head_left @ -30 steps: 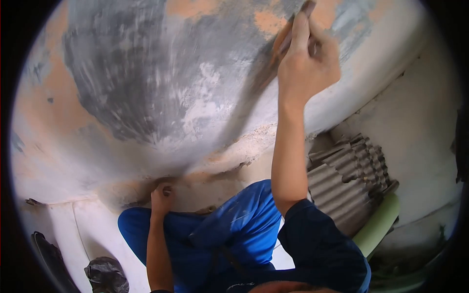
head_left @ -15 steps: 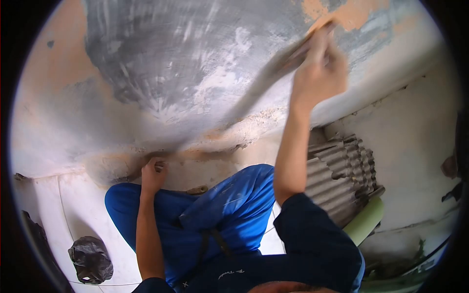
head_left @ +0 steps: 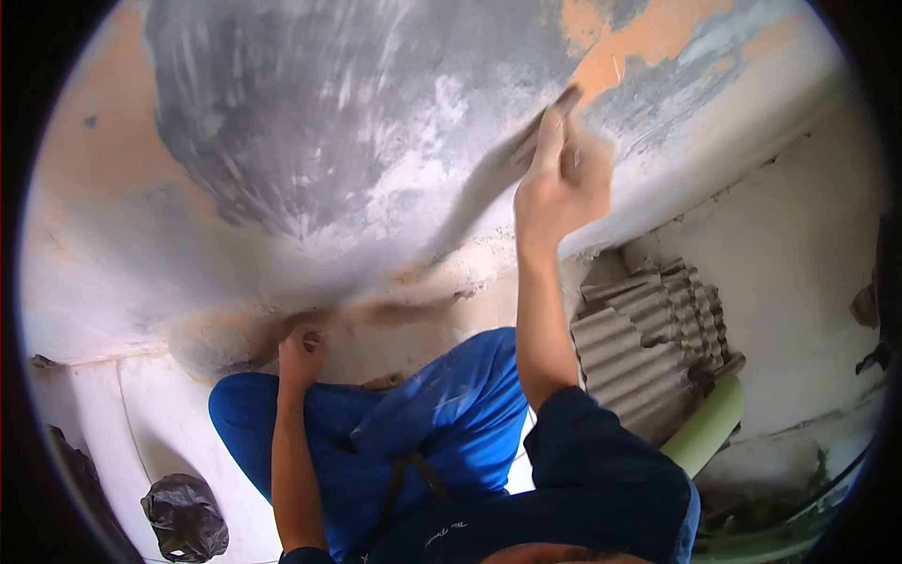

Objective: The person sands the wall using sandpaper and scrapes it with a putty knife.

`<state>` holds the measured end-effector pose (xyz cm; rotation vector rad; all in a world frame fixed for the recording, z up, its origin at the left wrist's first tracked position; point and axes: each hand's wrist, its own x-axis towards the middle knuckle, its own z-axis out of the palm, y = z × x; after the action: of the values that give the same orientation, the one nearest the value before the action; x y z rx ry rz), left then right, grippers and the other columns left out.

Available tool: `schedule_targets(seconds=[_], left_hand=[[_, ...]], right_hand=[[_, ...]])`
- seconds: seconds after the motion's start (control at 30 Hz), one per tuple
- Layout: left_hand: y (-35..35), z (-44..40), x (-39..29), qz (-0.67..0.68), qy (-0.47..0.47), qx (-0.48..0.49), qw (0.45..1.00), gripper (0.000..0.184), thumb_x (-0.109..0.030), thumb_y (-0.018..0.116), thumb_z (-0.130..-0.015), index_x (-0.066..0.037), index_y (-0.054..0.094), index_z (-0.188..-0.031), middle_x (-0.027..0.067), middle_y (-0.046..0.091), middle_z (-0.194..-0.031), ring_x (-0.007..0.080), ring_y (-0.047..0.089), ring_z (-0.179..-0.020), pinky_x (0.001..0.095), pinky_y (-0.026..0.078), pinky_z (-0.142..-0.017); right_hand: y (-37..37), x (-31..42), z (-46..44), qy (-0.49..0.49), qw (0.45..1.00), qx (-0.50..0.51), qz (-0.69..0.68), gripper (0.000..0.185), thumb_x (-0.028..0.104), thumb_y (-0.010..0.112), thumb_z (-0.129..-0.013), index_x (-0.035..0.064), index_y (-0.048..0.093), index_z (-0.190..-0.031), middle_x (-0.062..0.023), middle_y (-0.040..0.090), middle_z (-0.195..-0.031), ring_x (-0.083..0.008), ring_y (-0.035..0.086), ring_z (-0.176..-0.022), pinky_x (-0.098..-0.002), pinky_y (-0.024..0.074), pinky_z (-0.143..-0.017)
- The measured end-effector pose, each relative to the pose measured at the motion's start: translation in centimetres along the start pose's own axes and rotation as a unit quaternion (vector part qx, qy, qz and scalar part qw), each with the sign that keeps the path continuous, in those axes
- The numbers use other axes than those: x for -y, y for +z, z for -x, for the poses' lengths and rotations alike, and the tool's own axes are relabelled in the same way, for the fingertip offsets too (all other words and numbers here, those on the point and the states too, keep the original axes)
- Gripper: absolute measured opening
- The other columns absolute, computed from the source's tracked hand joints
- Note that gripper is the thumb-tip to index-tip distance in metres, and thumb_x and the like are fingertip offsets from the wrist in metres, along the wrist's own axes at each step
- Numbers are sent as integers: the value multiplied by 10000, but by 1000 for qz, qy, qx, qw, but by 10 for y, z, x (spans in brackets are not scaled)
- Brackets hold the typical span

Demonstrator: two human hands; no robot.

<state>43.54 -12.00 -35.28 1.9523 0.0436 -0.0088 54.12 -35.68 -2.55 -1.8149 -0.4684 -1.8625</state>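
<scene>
Head view. Right hand (head_left: pixel 564 188) raised to the wall (head_left: pixel 108 273), closed on a narrow tool (head_left: pixel 567 98); only a dark end and a little of one side show past the grip, so we cannot tell its kind. Its tip sits just by the lower edge of the orange patch (head_left: pixel 648 38), right of the grey patch (head_left: pixel 282 103). Contact looks likely; the hand hides most of it.

Left hand (head_left: pixel 303 357) well apart from the right, low by the foot of the wall, forearm across the trousers (head_left: pixel 442 390). It is loosely curled; we cannot tell whether it holds anything or touches the wall.

Notes on method, our judgement:
- The wall curves, so we would keep the tool's edge lying flat along it and let the wrist follow the bend; a dug-in corner would probably score the surface.
- Even, light pressure, short overlapping strokes, extra care where orange meets grey.
- The arm is well extended; we would shift the seat rather than overreach.
- The arm's shadow (head_left: pixel 474 197) falls beside the tool; leaning aside should show the edge better.
- Elbow clear of the sheets (head_left: pixel 625 357) and roll (head_left: pixel 705 428). Bag (head_left: pixel 185 517) lies well out of the way.
</scene>
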Motion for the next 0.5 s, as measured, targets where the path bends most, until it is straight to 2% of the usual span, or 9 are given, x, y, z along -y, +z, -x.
schedule_targets(seconds=[0.07, 0.17, 0.27, 0.3, 0.37, 0.4, 0.47, 0.5], left_hand=[[-5, -5, 1, -10, 10, -10, 1000, 248, -128, 709, -805, 36, 659, -985, 183, 708, -858, 271, 709, -735, 355, 554, -661], [0, -2, -10, -14, 14, 6, 1000, 239, -124, 708, -797, 34, 663, -969, 178, 707, -848, 277, 705, -720, 356, 554, -660], [2, 3, -1, -13, 8, 23, 1000, 245, -133, 713, -785, 35, 668, -957, 177, 706, -835, 281, 702, -707, 356, 553, -659], [2, 1, -1, -16, 12, 16, 1000, 248, -136, 713, -782, 37, 669, -954, 179, 705, -831, 282, 702, -704, 355, 552, -658], [4, 1, 0, -21, 10, 5, 1000, 249, -138, 711, -779, 38, 670, -951, 181, 704, -827, 283, 701, -702, 355, 551, -657], [7, 4, 5, -27, 7, 3, 1000, 247, -137, 708, -779, 37, 670, -951, 180, 704, -827, 283, 701, -702, 357, 551, -657], [-3, -4, 3, -31, 6, -10, 999, 241, -134, 702, -780, 35, 670, -948, 181, 704, -827, 283, 701, -702, 361, 550, -658], [-3, -1, -3, -22, 1, -5, 1000, 235, -132, 699, -780, 34, 670, -945, 183, 703, -828, 284, 701, -702, 363, 550, -660]], right_hand=[[3, -2, 0, 59, 998, -7, -36, 216, 170, 719, -888, -45, 696, -883, -77, 653, -724, -107, 575, -599, -236, 466, -554], [10, 18, -61, 84, 995, -13, 59, 200, 139, 714, -889, -59, 689, -886, -83, 650, -694, -98, 556, -558, -228, 439, -509], [18, 17, -82, 113, 982, -55, -144, 223, 163, 729, -878, -56, 691, -868, -79, 656, -679, -95, 559, -567, -221, 428, -512], [14, 4, -74, 48, 997, -50, -16, 217, 153, 726, -877, -59, 687, -856, -81, 668, -708, -96, 562, -568, -221, 441, -522], [2, 1, -32, -17, 994, -8, 103, 205, 142, 730, -869, -58, 689, -853, -88, 676, -730, -99, 574, -595, -228, 441, -532], [1, 1, -6, -16, 997, -2, 70, 180, 121, 730, -862, -53, 689, -850, -92, 676, -735, -99, 582, -624, -229, 435, -530], [4, -4, 6, 71, 994, -14, -80, 173, 117, 735, -856, -49, 690, -837, -87, 675, -738, -104, 586, -643, -224, 434, -541], [7, 3, -8, 67, 998, 2, -20, 177, 116, 734, -858, -51, 686, -828, -86, 676, -747, -101, 584, -642, -228, 442, -542]])
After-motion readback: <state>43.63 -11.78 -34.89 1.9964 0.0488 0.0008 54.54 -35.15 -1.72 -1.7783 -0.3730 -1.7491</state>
